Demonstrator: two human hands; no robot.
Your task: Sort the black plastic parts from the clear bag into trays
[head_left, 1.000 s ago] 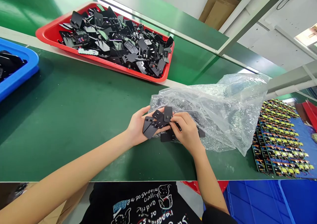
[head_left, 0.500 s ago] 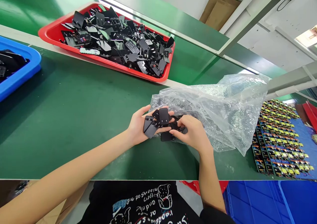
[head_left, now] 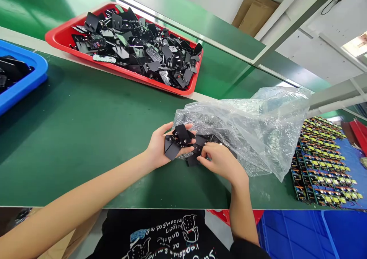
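My left hand point(head_left: 158, 146) is palm up and cradles several flat black plastic pieces point(head_left: 172, 148) with small metal pins on some of them. To its right my right hand point(head_left: 219, 157) is closed in a pinch at the edge of a black plastic piece point(head_left: 197, 149); its fingers partly hide the contact. More of these black pieces point(head_left: 192, 160) lie just under and behind the right fingers, at the mouth of a clear plastic bag point(head_left: 243, 125). The bag lies crumpled on the green table point(head_left: 94, 136).
A red tray point(head_left: 126, 73) full of similar black pieces stands at the back. At the left edge is a blue tray point(head_left: 43, 66) with black parts. Rows of circuit boards point(head_left: 327, 163) with yellow components stand at the right. A metal frame post point(head_left: 292, 26) rises behind.
The black pieces in my left palm have shifted, with the upper one now tilted and nearer the palm. My right hand has moved slightly left and down among the pieces by the bag.
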